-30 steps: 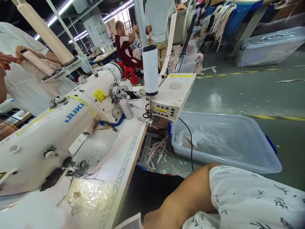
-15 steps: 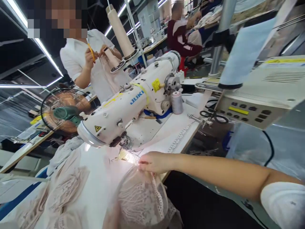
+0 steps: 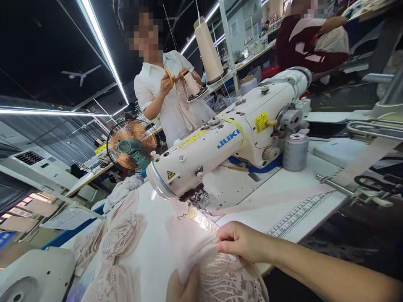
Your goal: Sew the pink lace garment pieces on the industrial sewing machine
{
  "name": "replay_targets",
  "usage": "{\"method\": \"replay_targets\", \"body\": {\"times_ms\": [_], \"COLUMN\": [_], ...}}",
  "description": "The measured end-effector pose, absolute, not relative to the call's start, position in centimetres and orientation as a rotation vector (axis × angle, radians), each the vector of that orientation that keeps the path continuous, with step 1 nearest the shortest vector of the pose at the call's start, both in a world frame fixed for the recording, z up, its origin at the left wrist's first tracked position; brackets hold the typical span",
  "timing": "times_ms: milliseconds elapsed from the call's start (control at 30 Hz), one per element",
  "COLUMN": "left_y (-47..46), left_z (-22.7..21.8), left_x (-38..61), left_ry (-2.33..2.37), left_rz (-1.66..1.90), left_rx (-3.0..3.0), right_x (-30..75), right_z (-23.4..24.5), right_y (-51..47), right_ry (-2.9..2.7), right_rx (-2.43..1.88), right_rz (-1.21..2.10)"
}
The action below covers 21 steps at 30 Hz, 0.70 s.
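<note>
Pale pink lace fabric (image 3: 229, 279) spreads over the sewing table's front edge, with a plain sheer part running towards the machine. Its edge is pinched between the thumb and fingers of my right hand (image 3: 245, 243). Beside those fingertips, a shiny gold strip (image 3: 203, 220) runs to the needle area of a white JUKI sewing machine (image 3: 214, 142). Low in the picture, my left hand (image 3: 184, 285) grips the sheer fabric, thumb and fingers closed on a fold; its lower part is cut off.
More lace pieces (image 3: 121, 239) lie on the table to the left. A grey thread spool (image 3: 295, 152) stands by the machine, near a printed ruler scale (image 3: 305, 212). Behind are a fan (image 3: 132, 147) and a person in a white shirt (image 3: 176, 92) holding yellow-handled scissors (image 3: 169, 77).
My view has swung left, so the machine and table sit further right. My left hand shows more plainly at the fabric. My right hand still pinches the edge.
</note>
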<state>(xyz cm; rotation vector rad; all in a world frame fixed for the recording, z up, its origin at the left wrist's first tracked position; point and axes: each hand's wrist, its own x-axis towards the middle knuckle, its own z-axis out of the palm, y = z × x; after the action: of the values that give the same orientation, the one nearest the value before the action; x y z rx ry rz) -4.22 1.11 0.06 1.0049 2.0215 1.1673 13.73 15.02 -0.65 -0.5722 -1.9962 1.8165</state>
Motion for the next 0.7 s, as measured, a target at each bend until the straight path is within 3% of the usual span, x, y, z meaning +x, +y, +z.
{"method": "replay_targets", "body": {"times_ms": [433, 700], "left_y": [3.4, 2.4], "left_z": [-0.2, -4.2], "left_x": [-3.1, -1.0], "left_ry": [1.786, 1.553], "left_rz": [1.032, 1.061], "left_rx": [1.018, 0.666], "right_x": [13.3, 17.4], "right_z": [-0.4, -0.9], "right_y": [14.6, 12.2], "right_ry": [-2.085, -2.181], "right_rx": [-0.689, -0.901], "right_rz": [1.487, 1.179]}}
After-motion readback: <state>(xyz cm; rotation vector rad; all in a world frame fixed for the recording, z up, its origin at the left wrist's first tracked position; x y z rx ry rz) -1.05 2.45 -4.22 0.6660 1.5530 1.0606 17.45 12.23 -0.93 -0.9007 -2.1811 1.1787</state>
